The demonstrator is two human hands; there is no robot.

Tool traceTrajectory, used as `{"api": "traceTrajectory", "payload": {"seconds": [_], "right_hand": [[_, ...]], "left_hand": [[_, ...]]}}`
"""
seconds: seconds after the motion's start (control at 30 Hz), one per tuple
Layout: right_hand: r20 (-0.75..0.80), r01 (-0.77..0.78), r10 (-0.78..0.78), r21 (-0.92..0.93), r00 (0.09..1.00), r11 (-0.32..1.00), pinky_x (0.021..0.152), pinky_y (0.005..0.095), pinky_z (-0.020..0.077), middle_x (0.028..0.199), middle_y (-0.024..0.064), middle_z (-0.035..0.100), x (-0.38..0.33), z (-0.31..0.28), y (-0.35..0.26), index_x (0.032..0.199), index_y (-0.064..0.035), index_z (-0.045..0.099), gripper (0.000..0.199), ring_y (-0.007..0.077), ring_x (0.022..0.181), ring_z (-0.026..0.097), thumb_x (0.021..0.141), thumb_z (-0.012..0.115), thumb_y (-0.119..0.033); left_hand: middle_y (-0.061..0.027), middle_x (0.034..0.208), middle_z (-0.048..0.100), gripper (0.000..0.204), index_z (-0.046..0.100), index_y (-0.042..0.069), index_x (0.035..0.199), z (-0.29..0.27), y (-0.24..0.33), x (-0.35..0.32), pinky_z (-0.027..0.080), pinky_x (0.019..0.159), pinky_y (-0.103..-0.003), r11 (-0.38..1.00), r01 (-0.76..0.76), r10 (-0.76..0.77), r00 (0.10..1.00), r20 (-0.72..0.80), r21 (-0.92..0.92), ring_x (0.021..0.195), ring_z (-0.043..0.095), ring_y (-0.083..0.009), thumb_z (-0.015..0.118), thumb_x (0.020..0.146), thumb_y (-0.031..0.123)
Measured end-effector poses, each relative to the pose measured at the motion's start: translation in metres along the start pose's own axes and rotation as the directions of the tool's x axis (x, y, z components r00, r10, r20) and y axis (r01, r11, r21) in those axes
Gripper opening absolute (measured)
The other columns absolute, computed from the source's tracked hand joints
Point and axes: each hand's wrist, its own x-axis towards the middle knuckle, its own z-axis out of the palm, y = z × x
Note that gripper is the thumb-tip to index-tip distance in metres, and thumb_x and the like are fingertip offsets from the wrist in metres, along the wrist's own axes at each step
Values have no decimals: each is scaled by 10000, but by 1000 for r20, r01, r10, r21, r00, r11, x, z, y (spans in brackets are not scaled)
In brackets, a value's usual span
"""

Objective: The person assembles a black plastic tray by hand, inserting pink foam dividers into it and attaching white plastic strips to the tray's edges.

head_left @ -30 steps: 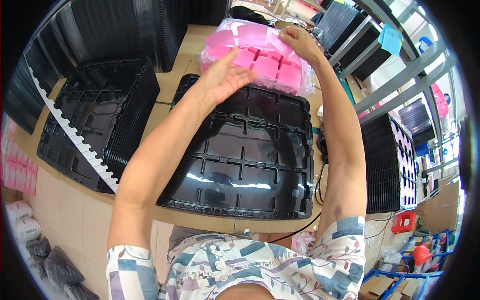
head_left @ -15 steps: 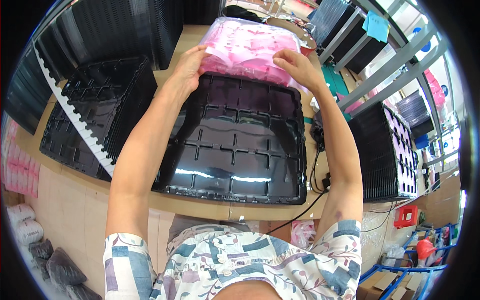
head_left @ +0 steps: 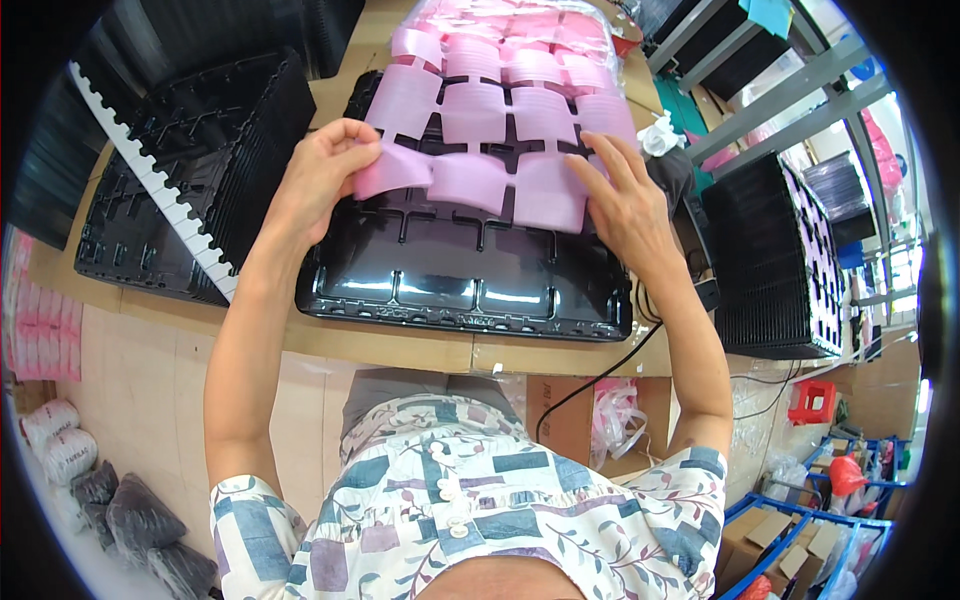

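The left hand pinches the near-left corner of a pink sheet of joined squares, fingers curled shut on it. The right hand lies flat, fingers spread, on the sheet's near-right edge. The sheet hangs over a black tray on the desk, beside a tray stack.

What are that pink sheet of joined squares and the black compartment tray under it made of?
The pink sheet of joined squares looks like soft, matte foam or thin padding: it bends where the left hand pinches its corner. The black compartment tray looks like thin moulded plastic, glossy, with light glinting off its ribs.
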Motion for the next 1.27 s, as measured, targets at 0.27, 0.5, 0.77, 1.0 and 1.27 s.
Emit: {"api": "traceTrajectory", "payload": {"seconds": [0.27,0.5,0.77,1.0,1.27], "right_hand": [[-8,-122,122,32,992,992,885,388,510,1164,89,643,-74,-26,-17,1059,-58,646,393,299,1084,610,684,753,-8],[-71,-181,189,96,979,979,763,378,484,926,49,676,-87,-33,-32,926,-54,669,249,244,827,620,699,758,-3],[-17,-149,150,45,989,988,879,431,507,885,35,653,-98,-44,-55,900,-64,690,208,201,801,603,696,711,-33],[25,-161,159,92,987,983,901,442,506,859,36,657,-104,-47,-65,898,-63,699,229,194,779,595,672,720,-32],[38,-180,177,123,983,976,912,452,507,858,37,661,-108,-42,-65,899,-68,702,245,191,778,595,658,734,-38]], "left_hand": [[13,836,624,148,658,32,1038,-5,-12,-44,433,603,-196,975,-14,14,1000,-2,222,679,550,-40,675,891,21],[18,918,602,185,655,-8,1080,-6,-11,-60,406,643,-150,929,-30,47,998,-38,370,698,537,-4,663,895,-5],[24,913,596,148,663,-22,1053,-15,-17,-74,378,620,-140,937,-17,51,995,-88,349,660,478,10,649,905,-29],[18,894,616,161,685,-11,1070,-14,-17,-87,390,582,-176,789,-66,145,986,-81,611,640,463,-19,649,914,-26],[-59,915,669,157,685,-10,1066,6,-10,-95,455,612,-242,460,-188,317,948,38,868,656,540,-128,641,915,-20]]}}
